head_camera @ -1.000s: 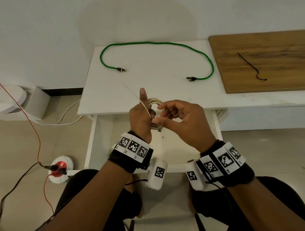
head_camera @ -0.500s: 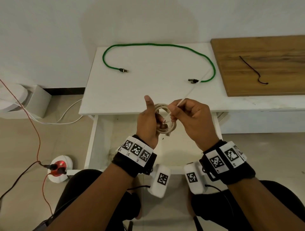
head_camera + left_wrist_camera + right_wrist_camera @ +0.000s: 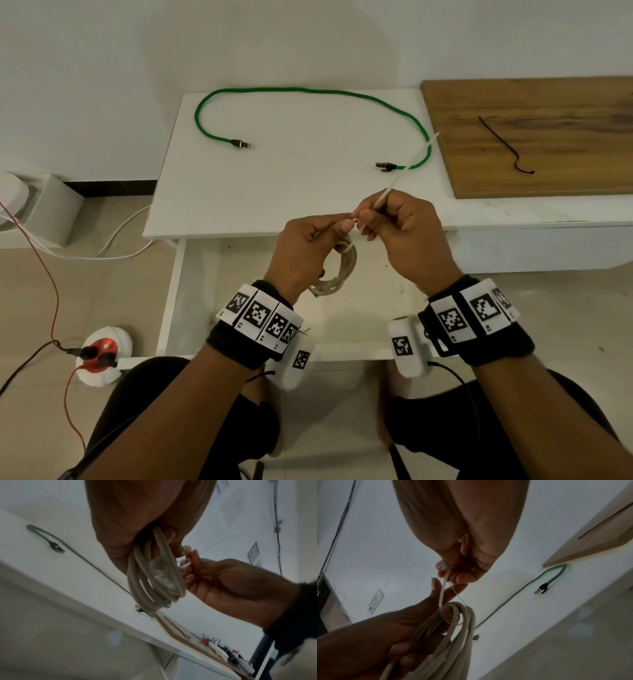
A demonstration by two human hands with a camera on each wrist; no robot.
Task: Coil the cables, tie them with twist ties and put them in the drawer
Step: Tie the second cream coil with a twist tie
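Observation:
My left hand [image 3: 305,250] grips a coiled beige cable [image 3: 337,274] above the open white drawer [image 3: 359,308]. A thin white twist tie [image 3: 400,171] loops round the coil's top; my right hand [image 3: 394,222] pinches it, and its long free end sticks up to the right over the table. In the right wrist view the twist tie [image 3: 442,595] runs from my right fingertips down round the beige cable [image 3: 457,628]. The left wrist view shows the beige cable [image 3: 154,577] hanging from my left hand. A green cable [image 3: 308,92] lies uncoiled on the white table [image 3: 274,192].
A wooden board [image 3: 534,137] on the right carries a black twist tie [image 3: 503,144]. On the floor at the left stand a white box [image 3: 48,205], white and red wires and a round socket [image 3: 102,356]. My knees sit below the drawer's front.
My hands have drawn together over the coil. The tie's free end, first held up at the left, now points up to the right in my right hand's pinch.

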